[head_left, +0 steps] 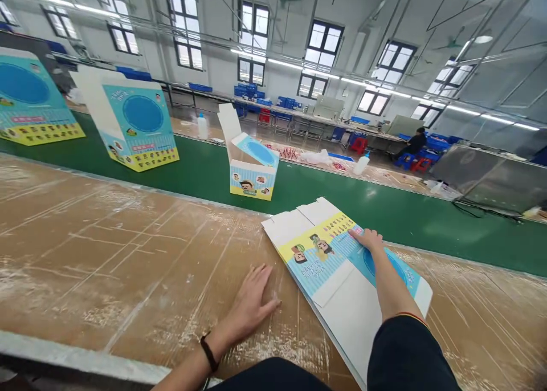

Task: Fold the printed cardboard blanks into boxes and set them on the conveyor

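Observation:
A flattened cardboard box (329, 265), printed yellow and blue with cartoon figures and with bare white flaps, lies at a slant on the table in front of me. Its near-left edge shows more than one layer, so other flat sheets may be under it. My right hand (371, 241) grips its far edge, thumb on the printed face and fingers over the border. My left hand (253, 300) rests on the tabletop left of the box, fingers stretched out and holding nothing. Just beyond, a small opened-up box (252, 180) stands on the green belt with a flap raised.
The green conveyor belt (200, 180) runs along the far side of the worn brown table (106, 243). Two larger set-up boxes, one a blue-yellow box (141, 123), stand on it leftward. White bottles (202, 126) and small red pieces (288, 153) lie beyond. A person (414, 143) sits far right.

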The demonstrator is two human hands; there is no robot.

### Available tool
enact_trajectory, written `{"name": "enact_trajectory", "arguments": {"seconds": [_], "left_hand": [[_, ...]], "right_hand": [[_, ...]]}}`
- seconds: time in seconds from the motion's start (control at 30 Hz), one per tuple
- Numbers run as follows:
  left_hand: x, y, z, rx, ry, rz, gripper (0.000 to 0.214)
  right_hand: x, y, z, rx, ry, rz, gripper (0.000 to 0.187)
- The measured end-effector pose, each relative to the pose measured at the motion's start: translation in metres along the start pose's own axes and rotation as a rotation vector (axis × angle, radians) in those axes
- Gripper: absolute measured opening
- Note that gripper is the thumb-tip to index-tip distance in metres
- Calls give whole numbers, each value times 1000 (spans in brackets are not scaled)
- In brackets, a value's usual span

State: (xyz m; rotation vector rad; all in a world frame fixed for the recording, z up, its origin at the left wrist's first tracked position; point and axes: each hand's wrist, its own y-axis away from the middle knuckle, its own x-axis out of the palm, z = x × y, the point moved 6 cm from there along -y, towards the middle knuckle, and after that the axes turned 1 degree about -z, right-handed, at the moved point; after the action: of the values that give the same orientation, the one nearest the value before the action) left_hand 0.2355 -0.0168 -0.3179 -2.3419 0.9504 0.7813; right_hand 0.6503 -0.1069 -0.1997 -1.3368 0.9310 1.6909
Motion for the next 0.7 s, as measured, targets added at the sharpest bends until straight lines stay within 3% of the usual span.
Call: {"name": "enact_trajectory", "arguments": {"seconds": [0.13, 0.3, 0.43, 0.53, 0.7], "left_hand": [[-2, -3, 4, -138, 113, -101, 78], [-20, -15, -15, -273, 464, -207, 67], [-38, -23, -27, -405, 858, -201, 51], [-52, -28, -27, -505, 995, -343, 42], [-37, -43, -36, -754, 1185, -406, 26]], "right_hand": [[26, 8, 6, -1, 31, 20, 71], [47, 29, 6, -29, 30, -9, 74], [45, 32, 5, -62, -13, 7, 69], [39, 28, 10, -89, -65, 35, 60], [32, 27, 21, -112, -167, 77, 50]]}}
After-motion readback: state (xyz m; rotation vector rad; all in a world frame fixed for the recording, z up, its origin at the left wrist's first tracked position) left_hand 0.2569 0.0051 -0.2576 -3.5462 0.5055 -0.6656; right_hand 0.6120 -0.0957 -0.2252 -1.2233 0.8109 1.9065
